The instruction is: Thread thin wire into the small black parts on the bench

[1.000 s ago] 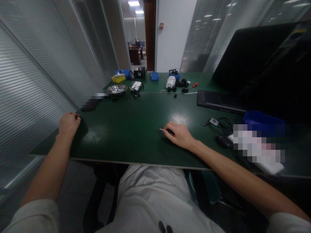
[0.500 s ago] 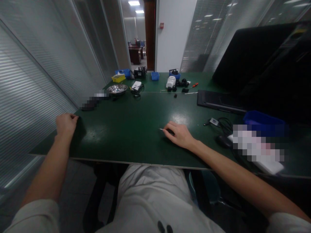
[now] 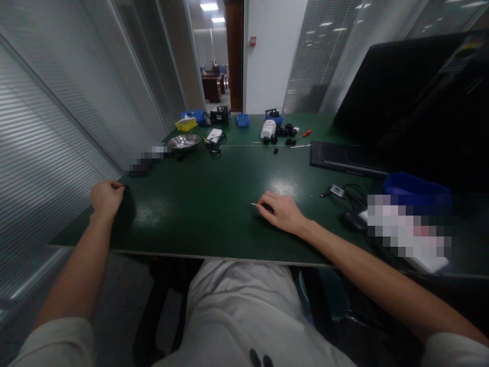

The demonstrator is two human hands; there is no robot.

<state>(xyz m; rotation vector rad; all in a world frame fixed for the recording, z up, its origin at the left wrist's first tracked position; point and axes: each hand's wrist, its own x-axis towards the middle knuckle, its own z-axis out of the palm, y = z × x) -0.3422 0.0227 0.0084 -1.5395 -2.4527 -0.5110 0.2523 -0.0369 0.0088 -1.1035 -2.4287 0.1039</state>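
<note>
The person's left hand [image 3: 108, 198] rests by the left edge of the green tabletop [image 3: 198, 204], thumb and fingertips together; a dark speck shows at their tips, but I can't tell whether it is held. The right hand [image 3: 280, 210] lies on the tabletop, right of the middle and well apart from the left one, its thumb and forefinger clamped on a thin tool [image 3: 253, 204]. The tool's pale tip points left; the rest is mostly hidden by the hand, with something dark showing under the fingers.

Off to the right of that hand I see an adapter [image 3: 336, 190] with a black cable, a mouse [image 3: 353, 221] and a blue bin [image 3: 416, 189]. Farther back, a metal bowl [image 3: 184, 142] stands on the left near a yellow tray [image 3: 186, 124], and a white box [image 3: 214, 135] sits beside the bowl. A red screwdriver [image 3: 306, 133] lies at the back, right of some black parts [image 3: 286, 130].
</note>
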